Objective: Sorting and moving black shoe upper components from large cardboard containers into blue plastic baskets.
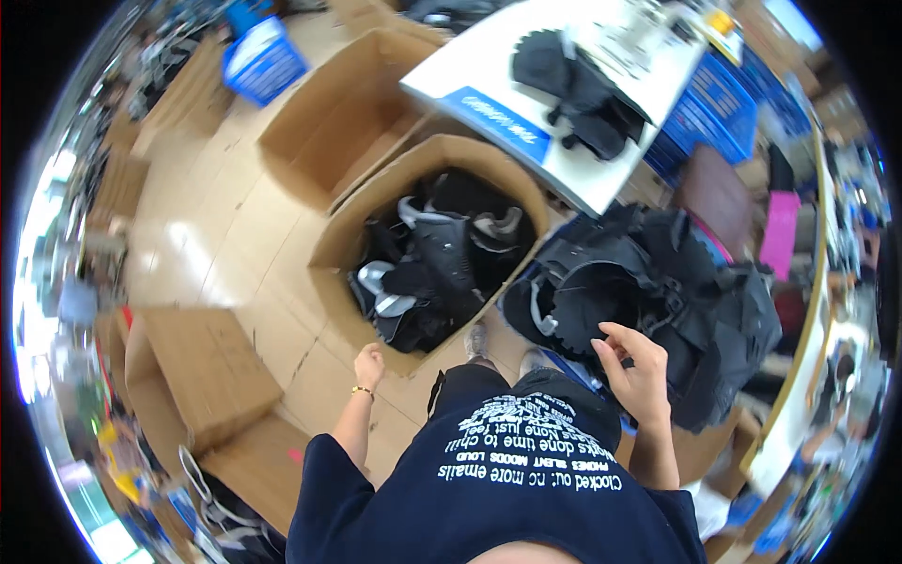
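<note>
Cardboard box of probably black gear

Bright, floor glare, blurred fisheye rim

Your left hand hangs low at centre-left of the frame, fingers curled loosely in, holding nothing, arm straight down from the dark sleeve, thin bracelet at the wrist. Your right hand sits right of centre, raised, forearm bent up, fingers half spread and bent forward, palm facing away.
</note>
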Tool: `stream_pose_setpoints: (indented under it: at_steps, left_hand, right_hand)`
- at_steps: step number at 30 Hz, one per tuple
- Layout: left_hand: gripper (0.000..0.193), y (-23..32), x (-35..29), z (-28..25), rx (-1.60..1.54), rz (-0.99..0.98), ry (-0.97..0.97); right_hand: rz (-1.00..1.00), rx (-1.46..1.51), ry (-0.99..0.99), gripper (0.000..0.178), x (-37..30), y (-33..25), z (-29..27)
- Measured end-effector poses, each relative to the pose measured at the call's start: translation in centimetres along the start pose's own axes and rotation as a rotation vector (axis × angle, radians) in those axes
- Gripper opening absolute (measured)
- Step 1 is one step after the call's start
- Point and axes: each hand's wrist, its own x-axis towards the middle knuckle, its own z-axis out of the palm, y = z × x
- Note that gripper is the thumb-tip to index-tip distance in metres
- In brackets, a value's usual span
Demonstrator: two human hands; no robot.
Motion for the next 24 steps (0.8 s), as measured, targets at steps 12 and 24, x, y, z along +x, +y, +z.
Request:
stream_pose_setpoints:
  at_steps: [12, 24]
  left_hand:
    - [0.029, -3.5, -34.7, 5.9, -0.271, -0.553, -0.075]
    - [0.031, -5.3, -63.6, 24.2, -0.837, -1.138, -0.346]
  right_hand:
    - [-0.474, 0.125, -0.806, 0.021, -10.1, 1.9, 7.6]
    - [-0.886, -0.099, -0.982, 0.027, -17.2, -3.7, 7.6]
